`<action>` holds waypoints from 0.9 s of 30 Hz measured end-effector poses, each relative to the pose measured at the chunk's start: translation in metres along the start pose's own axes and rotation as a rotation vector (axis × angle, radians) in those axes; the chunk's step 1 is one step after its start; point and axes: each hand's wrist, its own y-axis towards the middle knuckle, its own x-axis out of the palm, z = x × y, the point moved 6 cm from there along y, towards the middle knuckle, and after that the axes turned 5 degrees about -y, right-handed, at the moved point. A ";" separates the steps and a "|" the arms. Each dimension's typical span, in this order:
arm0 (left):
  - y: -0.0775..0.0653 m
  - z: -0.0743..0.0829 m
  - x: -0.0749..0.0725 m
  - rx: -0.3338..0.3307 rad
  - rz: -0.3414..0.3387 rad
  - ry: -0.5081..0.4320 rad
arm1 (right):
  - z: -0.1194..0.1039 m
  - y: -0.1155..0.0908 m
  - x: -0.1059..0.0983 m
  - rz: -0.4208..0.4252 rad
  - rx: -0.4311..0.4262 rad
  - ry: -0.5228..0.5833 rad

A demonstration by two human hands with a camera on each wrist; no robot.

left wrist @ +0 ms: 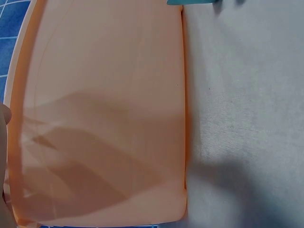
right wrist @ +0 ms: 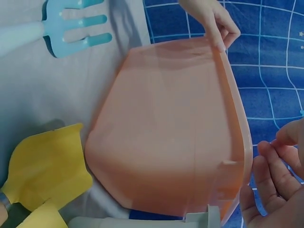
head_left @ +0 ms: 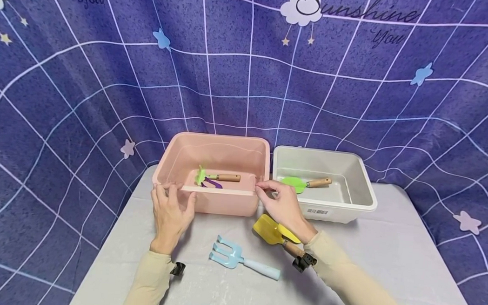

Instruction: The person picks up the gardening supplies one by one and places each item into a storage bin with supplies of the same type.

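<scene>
The pink plastic bin (head_left: 224,204) stands on the table, with a green-headed hand rake (head_left: 227,177) and a purple curved piece (head_left: 212,183) inside. My left hand (head_left: 170,215) grips the rim at its front left corner, thumb against the outer wall. At the front right corner is my right hand (head_left: 282,202), lower fingers against the rim. Thumb and index fingertip meet just above the rim; whether they pinch something small cannot be seen. Below my right hand lie a yellow hand trowel (head_left: 268,228) and a second yellow blade (head_left: 288,233), partly covered by the wrist.
To the right of the pink bin stands a white-grey bin (head_left: 360,197) holding a green trowel (head_left: 319,183) with a wooden handle. A light blue hand fork (head_left: 229,255) lies on the grey tabletop (head_left: 210,295) in front. A blue-purple gridded curtain (head_left: 232,77) hangs behind.
</scene>
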 end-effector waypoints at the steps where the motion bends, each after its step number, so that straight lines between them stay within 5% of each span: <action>1: 0.000 0.000 0.000 0.001 0.003 0.000 | 0.000 0.000 0.000 0.002 0.003 -0.003; 27: -0.001 -0.001 0.000 0.011 0.006 0.009 | 0.012 -0.009 0.002 -0.012 0.024 0.064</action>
